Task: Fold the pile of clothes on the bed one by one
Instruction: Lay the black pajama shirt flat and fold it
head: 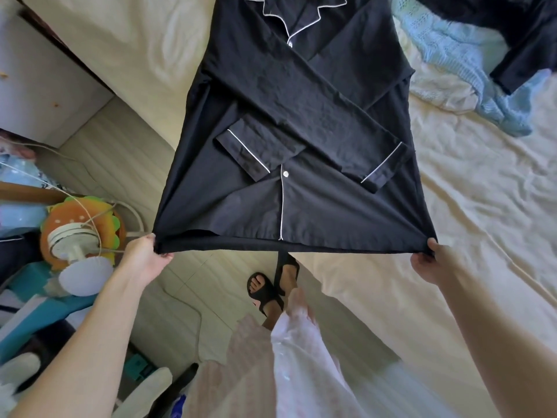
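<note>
My left hand [144, 256] and right hand [426, 260] fingers pinch the black shirt [301, 116] hem corners, bed [452, 221] at three o'clock.

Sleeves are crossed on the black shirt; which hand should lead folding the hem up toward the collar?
Neither alone. The left hand and right hand each pinch a hem corner of the black shirt. If one must lead, probably right: its corner is over the bed, the left's overhangs the floor.
</note>
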A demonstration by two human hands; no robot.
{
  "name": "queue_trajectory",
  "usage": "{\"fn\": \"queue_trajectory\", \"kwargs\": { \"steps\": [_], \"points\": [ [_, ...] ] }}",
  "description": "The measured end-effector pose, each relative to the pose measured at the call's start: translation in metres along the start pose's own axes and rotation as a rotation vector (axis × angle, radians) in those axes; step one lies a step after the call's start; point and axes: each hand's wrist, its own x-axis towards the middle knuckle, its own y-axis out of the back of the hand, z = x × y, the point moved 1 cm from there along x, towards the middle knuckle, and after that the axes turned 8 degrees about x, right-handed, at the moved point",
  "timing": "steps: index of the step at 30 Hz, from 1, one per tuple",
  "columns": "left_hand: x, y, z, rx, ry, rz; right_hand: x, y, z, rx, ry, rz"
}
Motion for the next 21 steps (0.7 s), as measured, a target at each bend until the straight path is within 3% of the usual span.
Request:
{"fn": "queue_trajectory", "kwargs": {
  "steps": [2, 4, 11, 17, 21],
  "points": [
    [0.000, -0.004, 0.004, -0.132, 0.051, -0.043, 0.000, 0.001, 0.005, -0.020, 0.028, -0.007],
    [-0.005, -0.007, 0.004, 0.037, -0.047, -0.163, -0.001, 0.005, 0.008, -0.063, 0.065, -0.018],
    [-0.004, 0.013, -0.006, 0.136, -0.130, -0.144, -0.011, 0.022, 0.007, -0.132, 0.104, -0.088],
    [-0.030, 0.038, -0.005, -0.057, 0.036, -0.168, -0.037, 0.044, 0.011, -0.075, 0.060, -0.059],
    [-0.054, 0.041, 0.000, -0.078, 0.047, -0.164, -0.058, 0.058, 0.013, 0.032, 0.013, -0.089]
  ]
}}
